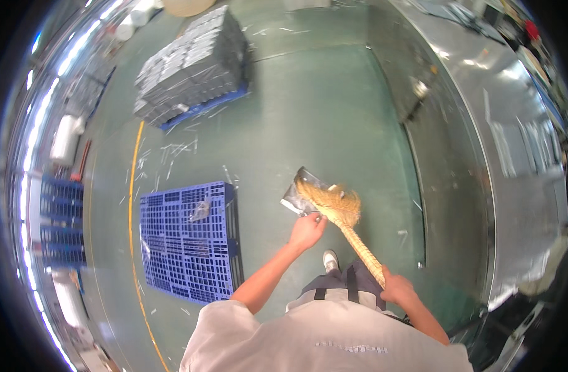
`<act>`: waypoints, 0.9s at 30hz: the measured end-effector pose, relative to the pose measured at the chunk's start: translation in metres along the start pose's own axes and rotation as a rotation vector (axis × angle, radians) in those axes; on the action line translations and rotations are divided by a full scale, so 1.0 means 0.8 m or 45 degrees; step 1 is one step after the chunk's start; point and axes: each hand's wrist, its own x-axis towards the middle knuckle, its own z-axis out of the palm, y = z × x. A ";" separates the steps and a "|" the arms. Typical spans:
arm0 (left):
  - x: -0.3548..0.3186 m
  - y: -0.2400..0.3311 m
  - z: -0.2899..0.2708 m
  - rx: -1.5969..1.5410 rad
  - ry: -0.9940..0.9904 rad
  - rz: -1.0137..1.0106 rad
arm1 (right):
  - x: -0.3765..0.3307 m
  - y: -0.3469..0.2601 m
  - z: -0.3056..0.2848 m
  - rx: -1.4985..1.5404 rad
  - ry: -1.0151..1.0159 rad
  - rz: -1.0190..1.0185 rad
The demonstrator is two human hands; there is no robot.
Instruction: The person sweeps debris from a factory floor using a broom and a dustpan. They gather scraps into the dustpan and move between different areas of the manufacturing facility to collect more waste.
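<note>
My right hand [397,287] is wrapped round the handle end of a straw broom [357,245], near my right hip. The broom slants away to the left, and its frayed yellow bristles lie over a grey metal dustpan [292,197]. My left hand [308,230] is closed at the dustpan's near side, gripping its handle, which is mostly hidden by the fingers. Bristles cover much of the dustpan's inside. A little whitish scrap shows among the bristle tips; I cannot make out what it is.
A blue plastic pallet [187,242] with a crumpled clear plastic bag [200,211] on it lies at left. Farther off, a wrapped grey stack [194,65] stands on another blue pallet. White strips litter the green floor [308,118]. A long metal-sided machine [445,142] runs along the right.
</note>
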 end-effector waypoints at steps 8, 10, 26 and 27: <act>0.274 0.032 -0.126 0.000 0.082 -0.136 | 0.160 -0.077 -0.293 -0.170 0.065 -0.215; 0.366 0.056 -0.155 0.060 0.138 -0.090 | 0.211 -0.075 -0.391 -0.186 0.123 -0.257; 0.967 0.151 -0.456 -0.098 0.383 -0.215 | 0.490 -0.315 -1.058 -0.385 0.087 -0.274; 1.015 0.163 -0.478 -0.104 0.328 -0.205 | 0.503 -0.322 -1.094 -0.347 0.076 -0.250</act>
